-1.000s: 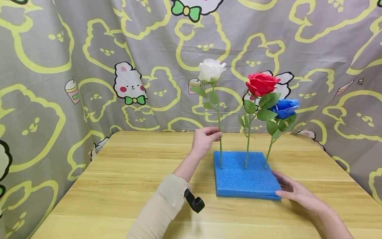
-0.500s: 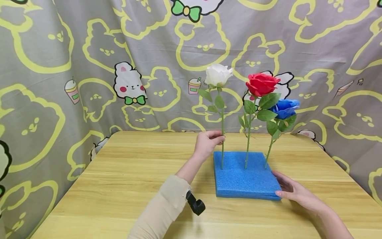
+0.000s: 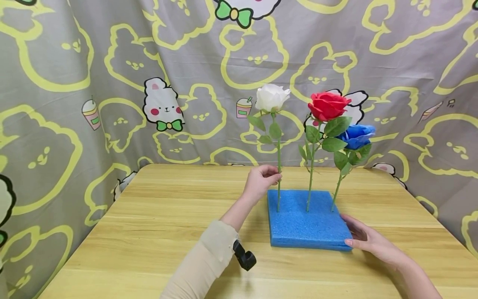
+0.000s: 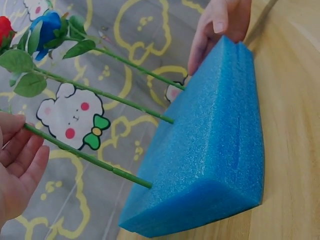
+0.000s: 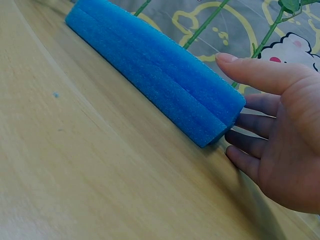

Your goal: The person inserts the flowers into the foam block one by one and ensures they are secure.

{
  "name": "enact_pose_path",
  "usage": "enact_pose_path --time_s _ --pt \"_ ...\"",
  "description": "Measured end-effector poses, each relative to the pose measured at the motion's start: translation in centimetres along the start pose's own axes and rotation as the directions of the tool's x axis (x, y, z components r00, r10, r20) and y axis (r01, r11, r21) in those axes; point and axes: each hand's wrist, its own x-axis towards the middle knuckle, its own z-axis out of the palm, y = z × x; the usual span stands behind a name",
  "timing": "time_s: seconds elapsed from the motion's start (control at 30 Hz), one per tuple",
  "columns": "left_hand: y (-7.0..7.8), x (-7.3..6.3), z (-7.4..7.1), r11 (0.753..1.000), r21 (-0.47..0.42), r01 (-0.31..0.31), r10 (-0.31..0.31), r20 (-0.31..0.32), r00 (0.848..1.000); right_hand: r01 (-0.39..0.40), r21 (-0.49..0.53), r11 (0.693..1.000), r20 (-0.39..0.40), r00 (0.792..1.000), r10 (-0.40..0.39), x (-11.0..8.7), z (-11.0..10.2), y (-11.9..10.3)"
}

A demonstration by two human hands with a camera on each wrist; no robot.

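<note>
In the head view my left hand (image 3: 258, 183) pinches the green stem of a white artificial rose (image 3: 272, 99) between thumb and fingers. The stem's lower end (image 4: 132, 177) stands in the back left of a blue foam block (image 3: 307, 231). My right hand (image 3: 375, 243) holds the block at its right end, thumb (image 5: 235, 62) by the front corner and fingers along the side. A red rose (image 3: 328, 106) stands upright in the middle of the same row. To its right, a blue rose (image 3: 357, 137) leans rightward, its stem also in the foam.
The foam lies on a wooden table (image 3: 149, 232), right of the middle. Behind the table hangs a grey curtain (image 3: 201, 54) with cartoon prints. A black mount (image 3: 244, 255) juts from the left sleeve (image 3: 209, 253). A tiny blue crumb (image 5: 56, 94) lies on the wood.
The white rose has come down and tilted a little to the right, my left hand lowering with it. My right hand, the foam block and the other two roses have stayed put.
</note>
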Motion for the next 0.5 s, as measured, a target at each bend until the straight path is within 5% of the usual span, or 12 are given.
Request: enact_pose_path --time_s 0.5 --pt "-0.9 -0.62 0.41 0.993 0.107 0.041 -0.043 0.013 0.999 -0.007 -0.007 1.0 -0.006 1.0 0.007 -0.02 -0.01 0.13"
